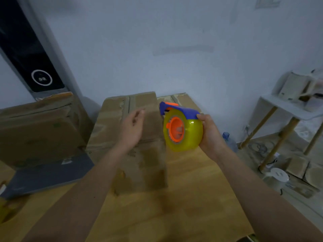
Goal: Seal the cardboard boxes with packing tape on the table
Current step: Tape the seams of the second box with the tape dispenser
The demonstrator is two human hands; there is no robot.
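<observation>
While the pale wooden worktop [192,198] fills the near ground, two bare forearms are seen reaching forward over it. The right hand [210,135] is wrapped round a yellow-tinted roll of clear packing tape [183,131], mounted on an orange hub under a blue plastic dispenser hood with an orange tip; the roll is held upright, clear of the worktop, its cutter end pointed away from the person. The left hand [132,128] is held loose and released, fingers relaxed, gripping nothing, above the tall brown cardboard box [129,154] that stands just left of the roll. The long axis of this box is laid away from the person, and its centre seam [131,104] is seen running the same way along the far part of its top. The seam is judged to lie left of and beyond the dispenser, nearer the left hand, so the tape would have to be carried leftward. Further back, a second flat brown cardboard box [183,100] lies to the right, and a larger worn cardboard box [38,130] sits at far left.
</observation>
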